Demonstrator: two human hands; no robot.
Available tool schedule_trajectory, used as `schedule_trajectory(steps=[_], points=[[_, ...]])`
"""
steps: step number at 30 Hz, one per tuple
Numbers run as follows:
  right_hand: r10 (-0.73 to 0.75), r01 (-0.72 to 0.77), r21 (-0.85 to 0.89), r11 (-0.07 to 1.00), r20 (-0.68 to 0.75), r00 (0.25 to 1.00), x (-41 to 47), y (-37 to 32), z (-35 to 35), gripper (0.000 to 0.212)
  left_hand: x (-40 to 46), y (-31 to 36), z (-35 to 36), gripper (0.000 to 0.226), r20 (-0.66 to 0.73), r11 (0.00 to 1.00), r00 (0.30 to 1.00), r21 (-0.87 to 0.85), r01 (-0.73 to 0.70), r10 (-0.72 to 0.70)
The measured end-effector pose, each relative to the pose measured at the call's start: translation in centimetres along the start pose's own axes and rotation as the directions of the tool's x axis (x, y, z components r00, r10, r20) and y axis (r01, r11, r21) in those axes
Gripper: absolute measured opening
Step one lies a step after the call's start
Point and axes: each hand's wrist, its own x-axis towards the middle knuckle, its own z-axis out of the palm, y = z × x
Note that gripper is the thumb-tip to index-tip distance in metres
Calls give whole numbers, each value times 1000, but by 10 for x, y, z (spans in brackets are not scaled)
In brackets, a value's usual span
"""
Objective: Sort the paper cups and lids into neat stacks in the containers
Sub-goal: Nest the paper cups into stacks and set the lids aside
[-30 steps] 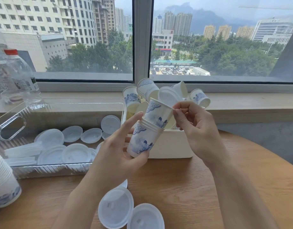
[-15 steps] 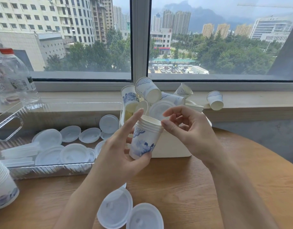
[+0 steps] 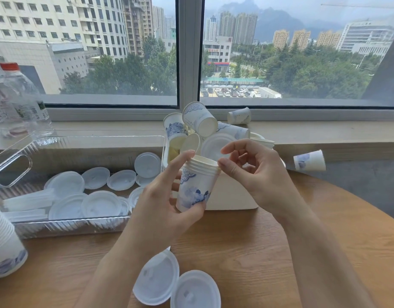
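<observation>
Left hand (image 3: 162,210) fingers curl round nested cup stack (image 3: 197,183), held above surface (image 3: 269,252) before white container (image 3: 233,194). Right hand (image 3: 256,174) fingers loosely curled, fingertip touching stack rim. Two lids (image 3: 176,283) at near edge.

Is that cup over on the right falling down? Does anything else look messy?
Yes. One paper cup is blurred and sideways in the air beside the white box. Another cup lies tipped on the windowsill. Cups in the box are jumbled, not stacked.
</observation>
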Motion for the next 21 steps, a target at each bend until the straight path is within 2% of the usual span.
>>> schedule_trajectory(steps=[4,7,9,11,14,18,21], points=[[-7,7,-3,1000,-7,1000,0,1,-2,15,1,0,0,89,-5,1000,1000,4,-5,5],[-18,12,-57,998,-93,995,2,5,-8,18,1,-2,-1,95,-8,1000,1000,-3,-8,8],[-71,27,-216,976,-200,977,4,10,-14,25,0,-4,-1,101,-9,1000,1000,1,-11,11],[-138,20,-422,907,-253,958,5,15,-19,37,0,-6,1,104,-9,1000,1000,8,-14,14],[-131,-3,-531,848,-214,968,5,22,-29,49,-1,-8,3,104,-12,1000,1000,24,-18,18],[-61,-32,-560,828,-146,987,5,29,-45,51,-2,-7,9,103,-7,1000,1000,24,-20,20],[-38,-64,-528,847,-181,983,5,33,-59,49,-3,-6,14,100,8,1000,1000,-4,-28,28]])
